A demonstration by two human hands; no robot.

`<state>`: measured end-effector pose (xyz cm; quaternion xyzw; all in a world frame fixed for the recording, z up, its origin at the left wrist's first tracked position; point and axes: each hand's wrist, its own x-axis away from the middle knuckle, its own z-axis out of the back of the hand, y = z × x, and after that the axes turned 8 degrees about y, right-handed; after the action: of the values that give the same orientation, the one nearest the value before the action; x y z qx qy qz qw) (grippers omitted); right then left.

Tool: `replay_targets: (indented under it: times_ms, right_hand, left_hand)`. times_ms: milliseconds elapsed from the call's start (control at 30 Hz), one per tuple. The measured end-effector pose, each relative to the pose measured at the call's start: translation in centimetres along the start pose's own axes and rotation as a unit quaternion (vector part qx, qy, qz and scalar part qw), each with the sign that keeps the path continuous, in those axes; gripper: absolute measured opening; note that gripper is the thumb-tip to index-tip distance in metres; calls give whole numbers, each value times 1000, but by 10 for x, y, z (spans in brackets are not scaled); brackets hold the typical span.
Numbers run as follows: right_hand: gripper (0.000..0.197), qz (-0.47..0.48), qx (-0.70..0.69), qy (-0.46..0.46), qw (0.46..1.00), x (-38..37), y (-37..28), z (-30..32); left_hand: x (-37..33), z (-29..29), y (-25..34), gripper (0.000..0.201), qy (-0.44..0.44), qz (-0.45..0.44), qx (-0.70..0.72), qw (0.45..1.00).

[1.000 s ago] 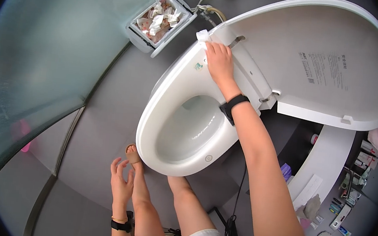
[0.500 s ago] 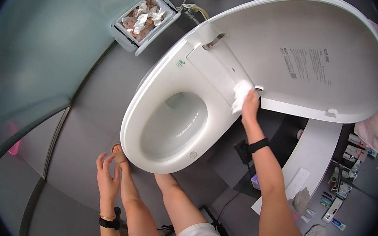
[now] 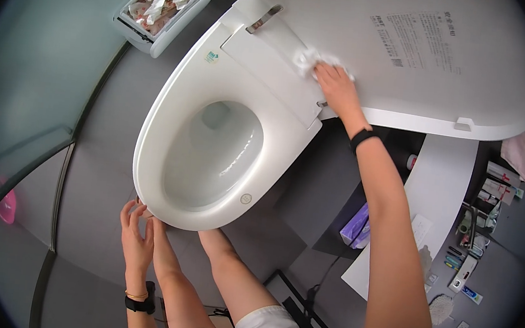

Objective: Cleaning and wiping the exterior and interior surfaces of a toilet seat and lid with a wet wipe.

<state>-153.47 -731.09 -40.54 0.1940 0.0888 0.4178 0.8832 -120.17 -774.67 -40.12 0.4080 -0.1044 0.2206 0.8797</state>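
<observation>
Shifted since the earlier frame: right hand [image 3: 339, 94] and white wipe [image 3: 307, 58], from the hinge corner of the white toilet [image 3: 278, 134] to the foot of the raised lid [image 3: 405, 86]. Right grip is clamped on the wipe, fingers together and laid across it; thumb hidden. Left hand [image 3: 137, 240], well below and left of that grip, has its fingers curled and apart, nothing visible in it, near the bowl's front.

Judged technique: keep the wipe spread under the fingers and press lightly, since a raised lid may swing on its hinges. Work a fold into the crease beside the grip, where dirt likely collects. Around the metal hinge [image 3: 265, 19], up and left of the grip, back the wipe with one fingertip so it does not snag.

Materials: wipe soft, thin-looking, crumpled, bunching out past the fingertips. Lid, right of and above the grip, a broad shallow shell, matte inside, with printed text and a small bumper [image 3: 464, 124] near its edge. Rear cover panel [image 3: 266, 68], left of the grip, smooth and flat; seat surface below it glossy, curving down into an oval opening.
</observation>
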Motion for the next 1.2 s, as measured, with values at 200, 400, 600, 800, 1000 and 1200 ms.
replay_targets:
  times_ms: [200, 400, 600, 800, 1000, 1200]
  right_hand:
    - [29, -136, -4, -64, 989, 50, -25, 9]
    - [27, -410, -148, 52, 899, 50, -98, 0]
    - [29, -517, -124, 38, 846, 41, -156, -12]
    - [28, -681, -189, 31, 707, 89, -196, -19]
    - [31, -783, -347, 176, 485, 87, -139, -8]
    - [41, -732, -271, 209, 588, 29, -72, -47]
  left_hand:
    - [4, 5, -6, 28, -2, -14, -6, 1000]
    - [11, 3, -13, 28, -5, 0, 0, 1000]
    - [17, -4, -16, 30, -31, -8, 4, 999]
    - [22, -4, -18, 28, -43, -27, -3, 999]
    - [18, 7, -3, 27, -46, -14, 10, 999]
    - [21, -3, -17, 28, -58, -23, -10, 998]
